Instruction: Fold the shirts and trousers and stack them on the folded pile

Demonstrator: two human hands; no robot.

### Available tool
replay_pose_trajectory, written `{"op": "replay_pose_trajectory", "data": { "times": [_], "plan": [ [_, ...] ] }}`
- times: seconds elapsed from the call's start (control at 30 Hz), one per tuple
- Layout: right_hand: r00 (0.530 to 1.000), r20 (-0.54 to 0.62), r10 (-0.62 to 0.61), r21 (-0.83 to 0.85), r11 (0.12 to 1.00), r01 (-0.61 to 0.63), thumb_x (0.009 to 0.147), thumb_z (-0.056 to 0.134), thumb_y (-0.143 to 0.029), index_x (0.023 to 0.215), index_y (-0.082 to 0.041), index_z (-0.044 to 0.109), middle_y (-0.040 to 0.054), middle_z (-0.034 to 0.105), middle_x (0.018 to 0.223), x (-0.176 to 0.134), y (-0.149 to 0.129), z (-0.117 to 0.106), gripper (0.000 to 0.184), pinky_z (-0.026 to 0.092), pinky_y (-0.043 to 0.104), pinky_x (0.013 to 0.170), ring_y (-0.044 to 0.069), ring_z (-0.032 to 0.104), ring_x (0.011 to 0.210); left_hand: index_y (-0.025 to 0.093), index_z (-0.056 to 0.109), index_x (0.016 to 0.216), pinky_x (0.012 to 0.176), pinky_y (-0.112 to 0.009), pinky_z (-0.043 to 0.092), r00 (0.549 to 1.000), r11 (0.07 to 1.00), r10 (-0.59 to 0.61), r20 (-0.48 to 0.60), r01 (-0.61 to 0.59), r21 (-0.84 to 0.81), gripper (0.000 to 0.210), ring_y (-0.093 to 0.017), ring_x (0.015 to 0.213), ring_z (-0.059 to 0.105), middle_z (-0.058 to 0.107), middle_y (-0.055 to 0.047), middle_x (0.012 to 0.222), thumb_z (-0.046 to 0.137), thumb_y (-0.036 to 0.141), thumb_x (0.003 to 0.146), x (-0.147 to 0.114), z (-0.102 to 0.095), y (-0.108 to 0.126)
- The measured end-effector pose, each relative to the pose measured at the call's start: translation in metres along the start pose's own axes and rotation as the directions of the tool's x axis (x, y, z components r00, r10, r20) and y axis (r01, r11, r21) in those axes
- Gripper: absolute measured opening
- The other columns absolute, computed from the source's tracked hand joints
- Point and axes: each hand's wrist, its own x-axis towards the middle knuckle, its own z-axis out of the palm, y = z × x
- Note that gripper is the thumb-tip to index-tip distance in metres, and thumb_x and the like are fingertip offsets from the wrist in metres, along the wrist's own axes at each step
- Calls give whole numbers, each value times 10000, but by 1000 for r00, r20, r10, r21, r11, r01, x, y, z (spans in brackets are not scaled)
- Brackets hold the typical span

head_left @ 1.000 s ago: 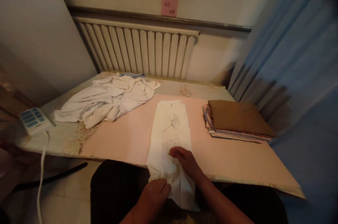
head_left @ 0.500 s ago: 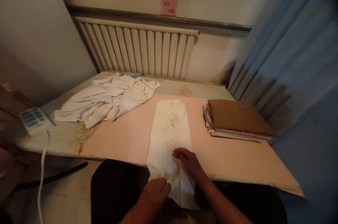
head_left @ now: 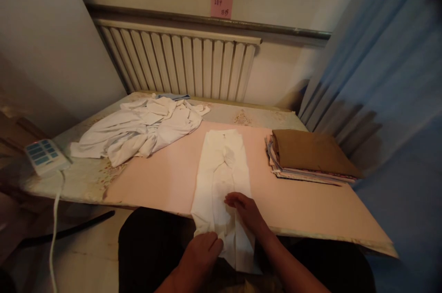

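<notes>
A long, narrow folded white garment lies on the pink sheet in front of me, its near end hanging over the table edge towards my lap. Creases and a small bunched spot show along its middle. My left hand is closed with its fingers pinching the garment's left edge, just beyond the table's front. On the garment's lower middle rests my right hand, its fingers stretched out and fairly flat, gripping nothing that I can see.
A loose heap of white clothes is at the left back. Folded cloths, brown on top, are stacked at right. A white power strip with a cord sits at the left edge. Behind stands a radiator; a blue curtain hangs right.
</notes>
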Motion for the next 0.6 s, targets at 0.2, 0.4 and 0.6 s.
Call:
{"op": "replay_pose_trajectory", "data": {
  "times": [0.2, 0.4, 0.6],
  "plan": [
    [999, 34, -4, -7, 1000, 4, 829, 566, -358, 967, -202, 661, 64, 715, 1003, 2, -13, 9, 229, 523, 421, 931, 214, 688, 956, 204, 468, 754, 559, -294, 253, 1000, 1000, -10, 9, 10, 2, 209, -154, 603, 430, 474, 7, 678, 417, 40, 872, 0, -1, 0],
    [999, 50, -18, -22, 1000, 19, 828, 572, -359, 959, -196, 666, 68, 717, 988, 5, -21, 16, 229, 529, 421, 911, 223, 691, 943, 207, 464, 763, 558, -283, 259, 1000, 1000, -7, 13, 7, 2, 196, -151, 601, 434, 477, 8, 682, 419, 53, 874, 1, -3, 0],
    [997, 68, -21, -34, 999, 24, 849, 551, -347, 967, -200, 668, 69, 717, 995, 5, -21, 22, 222, 527, 411, 907, 217, 689, 946, 206, 467, 770, 559, -276, 262, 1000, 1000, -5, 4, 5, -3, 186, -151, 598, 431, 472, 8, 681, 426, 63, 882, -1, -3, -1]
  ]
}}
